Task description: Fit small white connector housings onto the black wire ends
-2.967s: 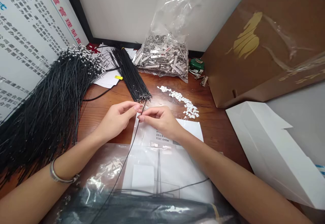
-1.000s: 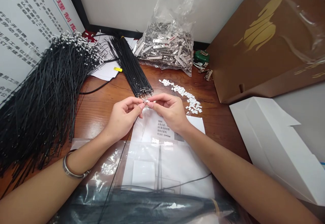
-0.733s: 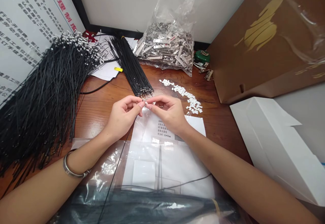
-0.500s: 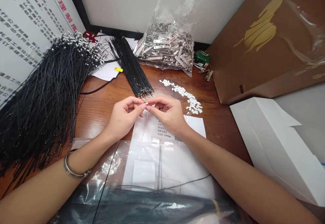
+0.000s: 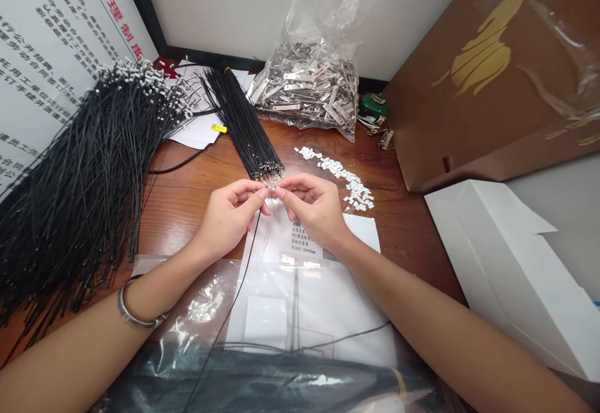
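My left hand (image 5: 237, 213) pinches the end of a thin black wire (image 5: 244, 275), which hangs down from the fingers across the printed sheet. My right hand (image 5: 309, 204) is closed in a pinch right beside it, fingertips nearly touching the left ones. Between the two pinches shows a tiny white piece, probably a connector housing; the fingers cover most of it. Just beyond my hands lies a banded bundle of black wires (image 5: 246, 132) with bare metal tips facing me. Loose white connector housings (image 5: 347, 175) are strewn to the right of it.
A big heap of black wires with white ends (image 5: 103, 150) fills the left side. Behind stands a clear bag of metal parts (image 5: 309, 88), near a green tape measure (image 5: 374, 105). A brown box (image 5: 450, 88) and white carton (image 5: 510, 263) border the right. Bagged wires (image 5: 281, 375) lie in front.
My right fingertips have shifted slightly right, and the printed sheet's text shows more. The hanging wire has swung right, now bowing over the paper.
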Tool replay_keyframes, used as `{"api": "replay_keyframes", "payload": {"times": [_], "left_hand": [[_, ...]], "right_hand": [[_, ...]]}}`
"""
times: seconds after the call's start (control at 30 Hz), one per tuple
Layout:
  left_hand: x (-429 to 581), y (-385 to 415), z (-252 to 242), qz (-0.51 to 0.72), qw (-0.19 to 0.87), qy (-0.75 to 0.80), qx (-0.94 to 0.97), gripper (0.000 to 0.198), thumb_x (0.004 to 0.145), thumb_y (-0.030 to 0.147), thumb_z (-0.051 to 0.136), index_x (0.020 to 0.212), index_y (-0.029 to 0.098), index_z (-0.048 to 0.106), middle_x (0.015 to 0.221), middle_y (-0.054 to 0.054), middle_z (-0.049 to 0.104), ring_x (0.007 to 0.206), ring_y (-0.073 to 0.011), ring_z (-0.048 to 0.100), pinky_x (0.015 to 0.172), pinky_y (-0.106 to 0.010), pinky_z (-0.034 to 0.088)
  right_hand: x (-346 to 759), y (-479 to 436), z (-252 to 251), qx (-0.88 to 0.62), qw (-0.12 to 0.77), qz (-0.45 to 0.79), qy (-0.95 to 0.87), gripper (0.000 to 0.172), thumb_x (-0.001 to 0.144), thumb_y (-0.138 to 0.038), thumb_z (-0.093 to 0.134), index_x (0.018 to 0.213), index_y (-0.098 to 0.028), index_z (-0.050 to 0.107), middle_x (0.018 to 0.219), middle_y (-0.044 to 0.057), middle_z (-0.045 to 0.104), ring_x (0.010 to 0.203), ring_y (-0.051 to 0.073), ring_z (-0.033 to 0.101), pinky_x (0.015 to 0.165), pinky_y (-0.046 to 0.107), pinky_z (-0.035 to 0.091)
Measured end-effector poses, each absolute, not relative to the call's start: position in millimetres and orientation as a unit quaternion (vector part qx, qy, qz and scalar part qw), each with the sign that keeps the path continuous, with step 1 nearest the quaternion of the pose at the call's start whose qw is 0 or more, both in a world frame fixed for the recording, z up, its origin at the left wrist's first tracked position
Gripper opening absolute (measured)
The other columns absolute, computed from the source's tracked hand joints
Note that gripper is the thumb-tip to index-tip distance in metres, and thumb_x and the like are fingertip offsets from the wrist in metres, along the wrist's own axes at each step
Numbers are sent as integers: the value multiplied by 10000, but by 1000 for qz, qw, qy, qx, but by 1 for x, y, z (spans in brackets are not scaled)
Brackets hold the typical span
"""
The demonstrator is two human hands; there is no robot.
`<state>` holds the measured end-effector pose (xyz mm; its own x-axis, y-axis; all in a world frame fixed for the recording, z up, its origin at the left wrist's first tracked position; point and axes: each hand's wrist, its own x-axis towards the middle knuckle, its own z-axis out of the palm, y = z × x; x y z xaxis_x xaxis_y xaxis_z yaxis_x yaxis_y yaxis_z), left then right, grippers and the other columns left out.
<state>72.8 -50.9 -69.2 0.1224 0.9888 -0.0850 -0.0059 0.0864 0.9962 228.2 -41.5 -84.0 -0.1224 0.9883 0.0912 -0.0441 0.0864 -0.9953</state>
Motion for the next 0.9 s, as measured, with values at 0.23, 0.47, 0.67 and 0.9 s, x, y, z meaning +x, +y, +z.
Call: {"api": "replay_keyframes", "payload": {"times": [0.23, 0.47, 0.67, 0.9], "left_hand": [[73, -51, -68, 449, 556, 484, 504, 158, 756, 311, 701, 787, 162, 657, 605, -2, 653, 391, -66, 430, 366, -209, 314], [72, -51, -67, 450, 533, 478, 534, 92, 731, 252, 712, 728, 164, 684, 685, -30, 702, 494, -91, 524, 436, -215, 378], [73, -51, -67, 462, 525, 469, 540, 43, 731, 214, 703, 725, 172, 714, 627, -7, 677, 514, -101, 543, 468, -222, 407], [73, -51, -68, 473, 526, 454, 542, 54, 740, 227, 707, 753, 176, 722, 637, -7, 678, 540, -105, 563, 492, -223, 430]], "right_hand": [[228, -41, -83, -439, 498, 530, -527, 179, 734, -327, 707, 829, -183, 657, 685, 15, 679, 450, 71, 497, 378, 229, 353], [229, -39, -85, -430, 501, 559, -502, 256, 760, -403, 710, 848, -190, 600, 864, 51, 747, 389, 51, 491, 360, 228, 361], [227, -40, -85, -413, 502, 556, -518, 222, 749, -392, 732, 801, -182, 682, 985, 67, 748, 471, 59, 538, 384, 217, 392], [227, -40, -83, -434, 513, 535, -512, 144, 729, -315, 746, 780, -181, 749, 803, 43, 745, 475, 65, 520, 375, 211, 368]]}}
